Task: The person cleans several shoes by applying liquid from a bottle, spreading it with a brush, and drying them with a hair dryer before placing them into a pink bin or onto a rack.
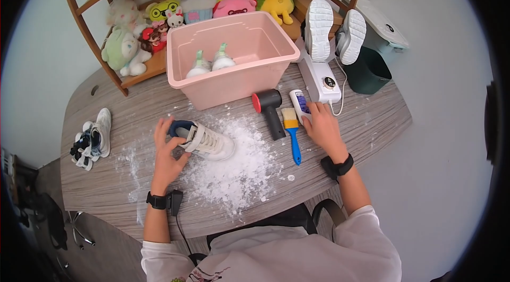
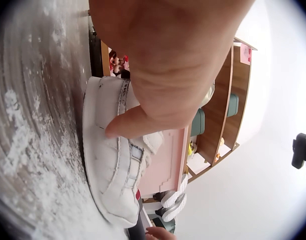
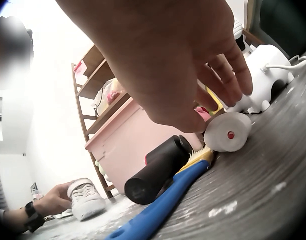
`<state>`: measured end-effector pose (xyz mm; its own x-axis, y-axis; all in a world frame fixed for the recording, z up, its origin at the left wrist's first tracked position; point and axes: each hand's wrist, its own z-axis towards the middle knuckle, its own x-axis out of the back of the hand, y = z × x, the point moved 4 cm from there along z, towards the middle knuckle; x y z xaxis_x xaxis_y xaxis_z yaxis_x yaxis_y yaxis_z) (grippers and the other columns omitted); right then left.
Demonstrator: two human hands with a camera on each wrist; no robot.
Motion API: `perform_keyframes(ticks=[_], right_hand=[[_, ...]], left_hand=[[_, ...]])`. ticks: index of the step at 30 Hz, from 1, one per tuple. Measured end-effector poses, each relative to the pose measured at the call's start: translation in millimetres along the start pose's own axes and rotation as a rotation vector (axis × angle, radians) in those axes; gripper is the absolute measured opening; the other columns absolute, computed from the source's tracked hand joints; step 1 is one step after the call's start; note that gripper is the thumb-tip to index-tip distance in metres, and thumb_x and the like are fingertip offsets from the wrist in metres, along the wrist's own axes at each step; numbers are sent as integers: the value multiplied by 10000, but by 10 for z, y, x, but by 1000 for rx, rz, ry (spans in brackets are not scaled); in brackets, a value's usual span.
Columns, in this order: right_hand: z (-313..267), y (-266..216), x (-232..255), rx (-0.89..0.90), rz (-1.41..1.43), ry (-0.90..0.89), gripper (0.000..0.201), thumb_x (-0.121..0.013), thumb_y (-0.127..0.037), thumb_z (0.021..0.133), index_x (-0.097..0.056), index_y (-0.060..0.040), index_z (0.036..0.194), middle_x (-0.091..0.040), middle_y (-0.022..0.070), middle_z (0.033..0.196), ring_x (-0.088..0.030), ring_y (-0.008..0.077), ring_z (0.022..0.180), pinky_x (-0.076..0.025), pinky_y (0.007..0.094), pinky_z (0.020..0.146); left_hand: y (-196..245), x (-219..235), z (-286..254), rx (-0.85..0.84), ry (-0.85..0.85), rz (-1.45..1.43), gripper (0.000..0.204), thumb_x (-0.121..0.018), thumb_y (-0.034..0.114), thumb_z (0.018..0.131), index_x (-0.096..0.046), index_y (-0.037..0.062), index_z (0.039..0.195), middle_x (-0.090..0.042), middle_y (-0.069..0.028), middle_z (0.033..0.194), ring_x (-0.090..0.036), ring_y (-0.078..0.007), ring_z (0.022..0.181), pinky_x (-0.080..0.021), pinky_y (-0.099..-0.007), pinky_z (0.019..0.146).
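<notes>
A white shoe (image 1: 211, 144) rests on the table beside white powder (image 1: 239, 176). My left hand (image 1: 168, 162) holds its heel end; in the left wrist view the thumb of that hand (image 2: 168, 65) lies against the side of the shoe (image 2: 105, 155). My right hand (image 1: 325, 130) is at a white bottle (image 1: 299, 100) lying on the table. The right wrist view has the thumb of this hand (image 3: 178, 60) at the bottle (image 3: 225, 132), other fingers loosely extended past it. A blue-handled brush (image 1: 293, 138) and a black handheld device (image 1: 272, 114) lie left of the bottle.
Behind stands a pink bin (image 1: 228, 83) with white shoes inside. A white device (image 1: 320, 81) bearing upturned shoes (image 1: 319, 30) and a dark green bin (image 1: 367, 72) are at the back right. Small shoes (image 1: 101, 130) sit far left. Plush toys (image 1: 125, 51) fill the shelf (image 1: 90, 32).
</notes>
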<state>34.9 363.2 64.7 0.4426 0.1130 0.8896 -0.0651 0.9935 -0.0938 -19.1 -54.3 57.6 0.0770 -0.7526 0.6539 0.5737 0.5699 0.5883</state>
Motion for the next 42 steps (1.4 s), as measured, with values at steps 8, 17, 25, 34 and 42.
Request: perform_keyframes(ticks=[8,17,25,34,42], right_hand=[[270,109,-283,-191,-39,-158,492,-739,-255,820,-577,12,1199,-681,212,1010,-676,377,964,-572,464,791],[233,-60,184,-384,584,95,614,-703,-34,788,-484,6,1360,-684,177,1018,-690,260,904,-539,362,828],[443,-603,145,-344,1463,109,441,-677,-23,921,-485,17,1316,-677,132,1141,-683,179,1006,-557,324,888],[320,-926,-331,-377,1529,50,419,-761,-56,887,-566,16,1251,-677,83,1144,-648,125,1017,-530,301,913],[277,-911,-549,-491,1527,-27,230,-764,-93,896,-641,4,1064,-705,55,950,-652,93,800,-522,241,659]], left_hand=[[-99,-113,-114,-74,-110,-178,358,-875,29,623,-652,73,900,-557,-112,1245,-492,-368,1326,-430,-477,1064],[-163,-132,-125,97,9,-370,615,-856,79,640,-590,91,1195,-484,-110,1323,-500,-305,1276,-416,-430,1072],[-260,-190,-144,228,-103,-494,812,-886,55,623,-530,86,1352,-545,-86,1332,-543,-248,1251,-415,-378,1085],[-313,-214,-165,220,-132,-550,718,-874,22,630,-585,77,1285,-566,-89,1316,-550,-247,1239,-423,-375,1066],[-188,-245,-150,102,-119,-546,645,-830,-54,611,-622,87,1205,-599,-112,1302,-574,-285,1220,-453,-389,1032]])
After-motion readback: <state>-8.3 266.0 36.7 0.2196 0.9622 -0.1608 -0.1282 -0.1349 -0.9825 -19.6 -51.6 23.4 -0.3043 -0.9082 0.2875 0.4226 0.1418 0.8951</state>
